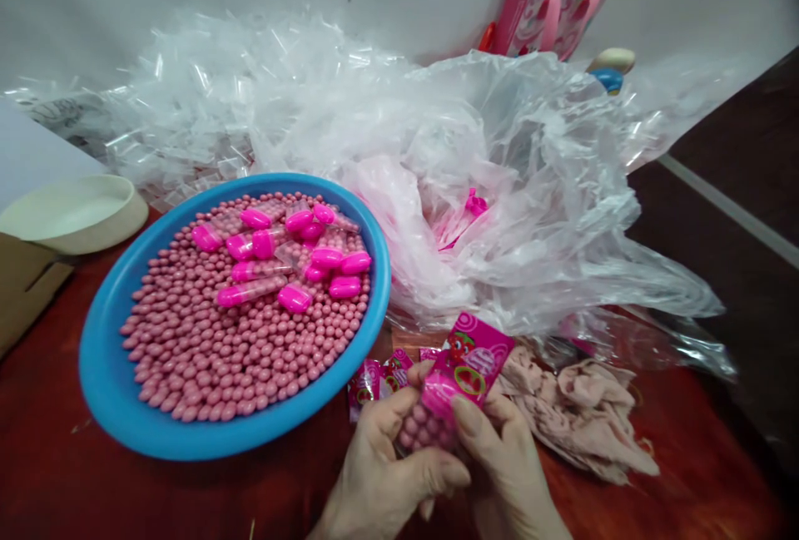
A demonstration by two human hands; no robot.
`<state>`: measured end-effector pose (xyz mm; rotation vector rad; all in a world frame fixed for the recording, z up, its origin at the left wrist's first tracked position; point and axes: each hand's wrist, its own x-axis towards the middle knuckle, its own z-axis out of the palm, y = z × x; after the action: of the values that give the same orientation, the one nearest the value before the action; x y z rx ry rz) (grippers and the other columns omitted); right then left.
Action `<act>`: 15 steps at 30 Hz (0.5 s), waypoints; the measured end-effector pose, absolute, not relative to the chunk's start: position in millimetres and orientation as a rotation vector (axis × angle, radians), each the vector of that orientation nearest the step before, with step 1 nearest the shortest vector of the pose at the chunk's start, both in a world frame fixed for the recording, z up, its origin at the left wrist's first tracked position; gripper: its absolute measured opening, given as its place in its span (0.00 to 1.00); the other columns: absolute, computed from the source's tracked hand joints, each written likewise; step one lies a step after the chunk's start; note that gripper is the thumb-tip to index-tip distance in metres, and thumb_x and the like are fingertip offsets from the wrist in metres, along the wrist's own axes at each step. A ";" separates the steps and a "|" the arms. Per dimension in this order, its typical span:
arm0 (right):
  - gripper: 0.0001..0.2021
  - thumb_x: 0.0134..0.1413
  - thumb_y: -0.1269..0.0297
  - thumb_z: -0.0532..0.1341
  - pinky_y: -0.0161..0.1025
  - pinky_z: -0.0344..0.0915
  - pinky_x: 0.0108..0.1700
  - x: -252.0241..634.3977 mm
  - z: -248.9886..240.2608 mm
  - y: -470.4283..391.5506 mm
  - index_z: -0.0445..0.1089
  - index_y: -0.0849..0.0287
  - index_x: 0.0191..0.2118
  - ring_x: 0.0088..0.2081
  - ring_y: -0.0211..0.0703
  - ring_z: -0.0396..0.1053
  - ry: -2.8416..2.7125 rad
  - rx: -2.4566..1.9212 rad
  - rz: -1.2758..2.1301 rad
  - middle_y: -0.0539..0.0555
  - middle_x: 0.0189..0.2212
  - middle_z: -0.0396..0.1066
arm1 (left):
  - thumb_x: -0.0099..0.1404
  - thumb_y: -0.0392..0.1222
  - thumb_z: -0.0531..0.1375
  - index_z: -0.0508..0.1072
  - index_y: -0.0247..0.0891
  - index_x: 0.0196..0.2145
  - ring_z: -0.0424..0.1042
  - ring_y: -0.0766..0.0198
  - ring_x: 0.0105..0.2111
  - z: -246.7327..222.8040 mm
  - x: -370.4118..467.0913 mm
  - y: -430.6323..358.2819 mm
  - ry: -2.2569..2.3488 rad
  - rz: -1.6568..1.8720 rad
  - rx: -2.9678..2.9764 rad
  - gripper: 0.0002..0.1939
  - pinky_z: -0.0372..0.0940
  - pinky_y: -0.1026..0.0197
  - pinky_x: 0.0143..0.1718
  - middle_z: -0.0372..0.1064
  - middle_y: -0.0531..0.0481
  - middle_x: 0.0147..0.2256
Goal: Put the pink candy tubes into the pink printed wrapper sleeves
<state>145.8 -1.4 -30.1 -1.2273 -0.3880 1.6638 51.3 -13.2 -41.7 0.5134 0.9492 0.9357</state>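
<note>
Both hands are at the front, right of the blue basin. My left hand (pixel 378 461) has its fingers closed round a small clear candy container (pixel 424 432) filled with pink balls and topped by a bright pink cap. Against the cap, the thumb of my right hand (pixel 503 448) presses a magenta printed label (pixel 478 353) with a strawberry picture. Its other fingers are behind the container, partly hidden. More printed labels (pixel 378 378) lie on the table just behind my left hand. Pink candy balls (pixel 205 357) fill the blue basin (pixel 103 386), with several pink-capped containers (pixel 295 299) on top.
Behind the basin are heaped clear empty containers (pixel 205 82) and a large crumpled plastic bag (pixel 549 190) with pink pieces inside. A beige cloth (pixel 593 415) lies at right. A pale oval dish (pixel 118 220) and cardboard (pixel 28 290) are at left; a pink bag (pixel 518 16) stands behind.
</note>
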 end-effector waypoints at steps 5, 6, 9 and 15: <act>0.14 0.31 0.56 0.74 0.24 0.66 0.21 140.3 -23.4 0.1 0.76 0.61 0.21 0.18 0.31 0.67 -0.362 -1.322 1.648 0.49 0.16 0.72 | 0.48 0.54 0.68 0.73 0.32 0.32 0.57 0.77 0.13 -46.2 44.5 -21.1 0.918 0.863 0.519 0.22 0.48 0.71 0.14 0.66 0.54 0.18; 0.14 0.30 0.56 0.75 0.23 0.64 0.19 138.4 -22.7 -0.6 0.76 0.60 0.21 0.16 0.30 0.66 -0.341 -1.332 1.643 0.49 0.15 0.71 | 0.49 0.57 0.67 0.73 0.32 0.35 0.57 0.77 0.13 -47.0 43.5 -23.1 0.898 0.871 0.529 0.25 0.48 0.71 0.14 0.66 0.53 0.19; 0.15 0.28 0.54 0.75 0.22 0.59 0.14 132.6 -22.9 -4.8 0.76 0.59 0.20 0.13 0.27 0.61 -0.352 -1.395 1.556 0.47 0.12 0.68 | 0.53 0.58 0.63 0.73 0.32 0.37 0.53 0.78 0.14 -46.1 42.8 -26.3 0.943 0.892 0.540 0.25 0.46 0.71 0.15 0.62 0.56 0.18; 0.11 0.28 0.57 0.74 0.26 0.66 0.21 127.6 -39.4 -23.0 0.78 0.57 0.22 0.17 0.34 0.68 -0.532 -1.576 1.286 0.49 0.16 0.74 | 0.52 0.55 0.65 0.78 0.37 0.40 0.58 0.70 0.21 -45.9 43.4 -34.6 1.258 0.902 0.600 0.23 0.56 0.66 0.21 0.60 0.55 0.22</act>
<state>127.6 -23.0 -39.4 -1.5763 -0.5322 1.2863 43.4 -34.6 -45.9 0.5999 1.2576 0.9023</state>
